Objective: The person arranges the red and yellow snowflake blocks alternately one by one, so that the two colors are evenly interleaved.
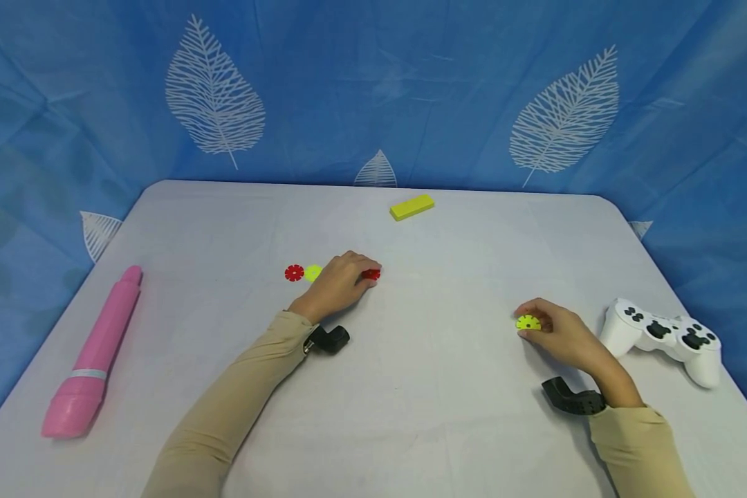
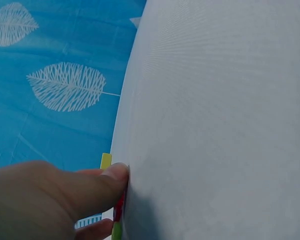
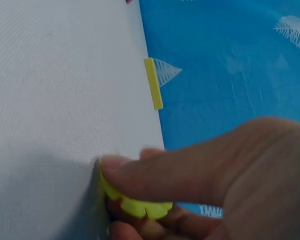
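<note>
Near the middle of the table my left hand [image 1: 342,280] pinches a red notched plastic disc [image 1: 371,274] at the table surface. Just left of that hand lie a yellow-green notched disc [image 1: 313,272], partly covered by the hand, and another red notched disc [image 1: 294,272], side by side. In the left wrist view the red disc [image 2: 118,209] shows below the thumb. Over on the right, my right hand [image 1: 557,332] holds a yellow notched disc [image 1: 528,322] between thumb and fingers. Its notched edge [image 3: 146,208] faces the right wrist camera, with the thumb over part of it.
A yellow block [image 1: 412,207] lies close to the table's far edge. At the left side is a pink microphone-shaped object [image 1: 93,360]. A white game controller [image 1: 662,339] sits beside the right hand. Behind the white table [image 1: 448,415] hangs a blue leaf-patterned curtain [image 1: 386,90].
</note>
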